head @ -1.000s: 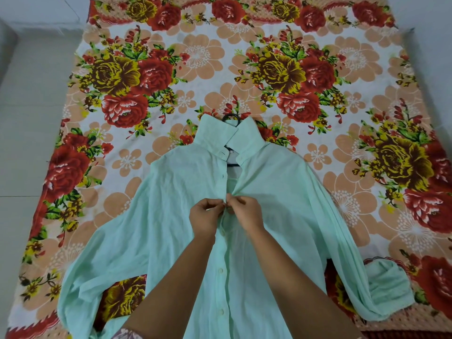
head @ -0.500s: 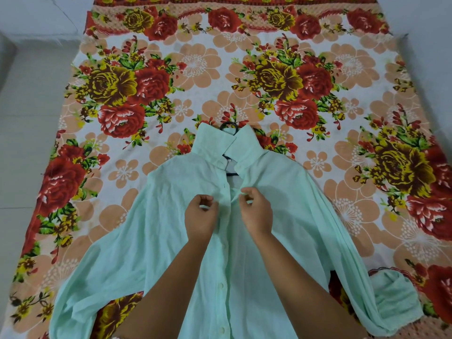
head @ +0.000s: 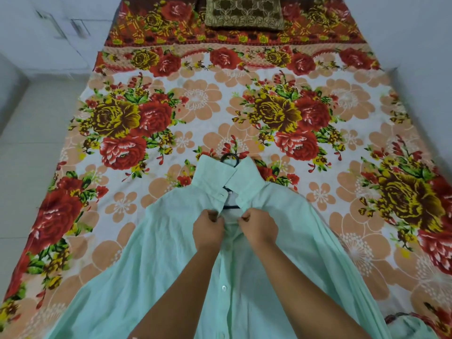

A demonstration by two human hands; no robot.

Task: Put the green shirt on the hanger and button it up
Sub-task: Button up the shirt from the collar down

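The pale green shirt (head: 156, 253) lies front-up on the flowered bedsheet (head: 195, 104), sleeves spread to both sides. A dark hanger (head: 230, 158) is inside it; its hook sticks out above the collar and part of its bar shows in the open neck. My left hand (head: 208, 232) pinches the left front edge just below the collar. My right hand (head: 259, 227) pinches the right front edge opposite, a small gap between them. Lower down the front is closed, with white buttons showing.
A brown patterned pillow (head: 244, 12) lies at the head of the bed. White tiled floor (head: 31, 152) runs along the left side, with white cupboard fronts at the far left. A wall borders the bed on the right.
My hands have parted from the placket and moved up the shirt front toward the collar, each holding one edge. The view has tilted up, showing the pillow.
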